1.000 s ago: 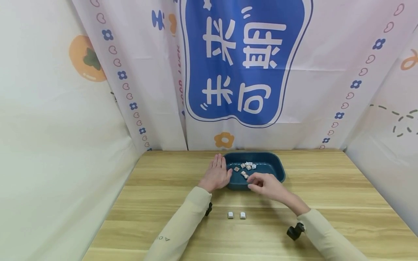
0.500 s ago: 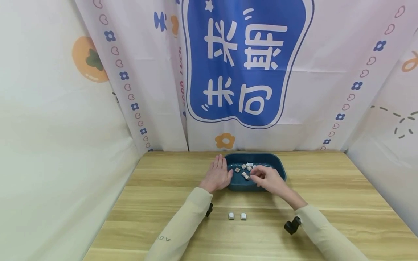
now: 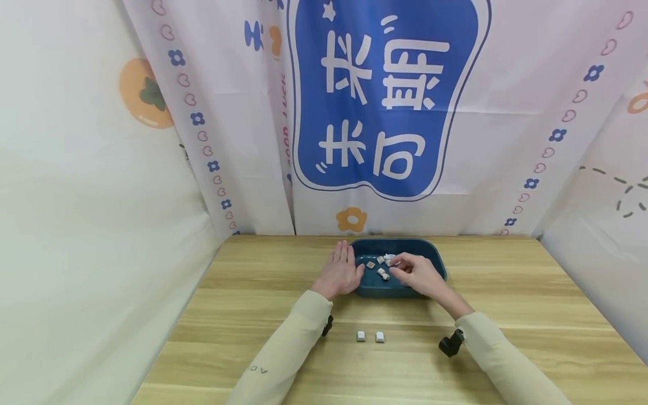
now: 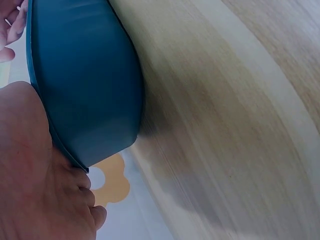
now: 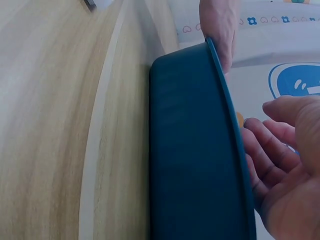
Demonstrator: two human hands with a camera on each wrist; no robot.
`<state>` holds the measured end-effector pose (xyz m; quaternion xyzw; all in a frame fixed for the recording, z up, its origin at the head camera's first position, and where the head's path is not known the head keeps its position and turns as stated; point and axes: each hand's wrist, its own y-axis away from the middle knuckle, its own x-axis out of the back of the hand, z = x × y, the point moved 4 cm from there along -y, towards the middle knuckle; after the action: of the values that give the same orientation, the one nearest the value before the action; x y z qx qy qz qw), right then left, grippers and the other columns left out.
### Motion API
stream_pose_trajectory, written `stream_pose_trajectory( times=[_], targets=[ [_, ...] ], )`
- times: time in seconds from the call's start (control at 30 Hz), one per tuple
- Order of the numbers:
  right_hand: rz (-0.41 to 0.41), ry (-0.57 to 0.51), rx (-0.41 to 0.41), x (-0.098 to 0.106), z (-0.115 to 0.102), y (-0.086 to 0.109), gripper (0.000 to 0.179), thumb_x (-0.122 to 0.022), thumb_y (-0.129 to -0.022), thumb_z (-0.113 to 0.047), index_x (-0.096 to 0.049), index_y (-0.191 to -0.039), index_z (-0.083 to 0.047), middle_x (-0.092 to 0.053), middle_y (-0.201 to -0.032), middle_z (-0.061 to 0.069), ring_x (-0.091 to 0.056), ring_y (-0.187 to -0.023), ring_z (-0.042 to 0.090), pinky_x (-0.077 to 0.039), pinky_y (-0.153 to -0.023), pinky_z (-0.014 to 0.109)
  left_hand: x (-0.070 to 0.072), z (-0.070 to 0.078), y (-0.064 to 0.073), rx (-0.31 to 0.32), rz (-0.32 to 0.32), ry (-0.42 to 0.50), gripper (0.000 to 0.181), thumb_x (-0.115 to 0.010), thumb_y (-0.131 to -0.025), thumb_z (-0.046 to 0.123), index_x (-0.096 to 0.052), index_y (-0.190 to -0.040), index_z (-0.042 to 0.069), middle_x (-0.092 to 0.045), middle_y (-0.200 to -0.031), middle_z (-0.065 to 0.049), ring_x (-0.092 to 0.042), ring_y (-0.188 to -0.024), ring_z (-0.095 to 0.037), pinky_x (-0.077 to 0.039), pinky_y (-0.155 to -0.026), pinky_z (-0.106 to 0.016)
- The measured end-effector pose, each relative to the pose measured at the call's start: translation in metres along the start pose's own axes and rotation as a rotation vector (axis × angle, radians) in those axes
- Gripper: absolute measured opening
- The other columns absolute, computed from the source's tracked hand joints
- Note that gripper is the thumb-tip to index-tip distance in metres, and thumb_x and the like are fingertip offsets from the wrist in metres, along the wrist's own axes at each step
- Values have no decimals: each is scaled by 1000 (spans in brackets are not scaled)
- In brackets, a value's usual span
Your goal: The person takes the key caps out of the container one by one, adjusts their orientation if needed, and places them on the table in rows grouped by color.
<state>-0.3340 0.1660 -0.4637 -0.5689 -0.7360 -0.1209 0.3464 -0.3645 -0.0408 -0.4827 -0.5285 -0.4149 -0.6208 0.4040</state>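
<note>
Thumb parted, right hand (image 3: 417, 274) reaches for whitish cubes (image 3: 382, 274), pinch likely needed; straight-fingered left hand (image 3: 338, 274) flanks oblong teal plastic tray (image 3: 386, 291) at left edge.

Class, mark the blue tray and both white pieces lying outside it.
Blue tray (image 5: 195, 142): right wrist view, outer wall.
Left white piece (image 3: 361, 336): head view, top.
Right white piece (image 3: 380, 336): head view, top.

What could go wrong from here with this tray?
Several small pieces lie bunched near the right hand, so it may knock neighbours aside. The left hand touches only one end of the tray, which might swing if bumped. Two white keycaps on the table could get brushed by a sleeve.
</note>
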Motion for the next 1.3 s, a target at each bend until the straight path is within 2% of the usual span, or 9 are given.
stream_pose_trajectory(
  times=[0.23,0.53,0.87,1.07,1.3],
  targets=[
    [-4,-16,-37,-2,10,-3,28,-67,-93,-21,-66,-115,-4,-73,-89,17,-66,-64,19,-51,-55,25,-2,1,1,-6,5,17,68,-22,-106,46,-13,-157,1,-1,-166,-15,0,-154,-30,-13,-125,-44],
    [-6,-17,-124,-2,22,-17,28,-66,-93,-18,-65,-116,-3,-72,-91,17,-68,-67,26,-50,-55,28,-1,0,2,0,5,20,68,-22,-106,45,-12,-157,1,-2,-166,-16,0,-154,-30,-12,-125,-44],
    [2,14,-172,1,39,-32,27,-64,-94,-21,-65,-116,-5,-71,-91,18,-65,-63,15,-53,-55,29,-1,1,1,-7,11,13,67,-21,-106,44,-13,-157,1,-2,-166,-16,-1,-154,-30,-13,-125,-44],
    [-15,-21,-224,2,45,-39,30,-65,-94,-19,-64,-118,-2,-72,-93,20,-67,-64,18,-55,-56,32,-1,1,0,-13,7,16,66,-21,-106,42,-12,-157,0,-4,-166,-17,0,-154,-30,-13,-125,-45],
    [-26,-33,-266,1,58,-48,30,-63,-94,-15,-62,-119,2,-73,-90,19,-66,-60,14,-55,-54,31,-1,0,1,-14,9,21,66,-22,-106,42,-11,-157,1,-2,-166,-17,0,-154,-30,-13,-125,-44]
  ],
)
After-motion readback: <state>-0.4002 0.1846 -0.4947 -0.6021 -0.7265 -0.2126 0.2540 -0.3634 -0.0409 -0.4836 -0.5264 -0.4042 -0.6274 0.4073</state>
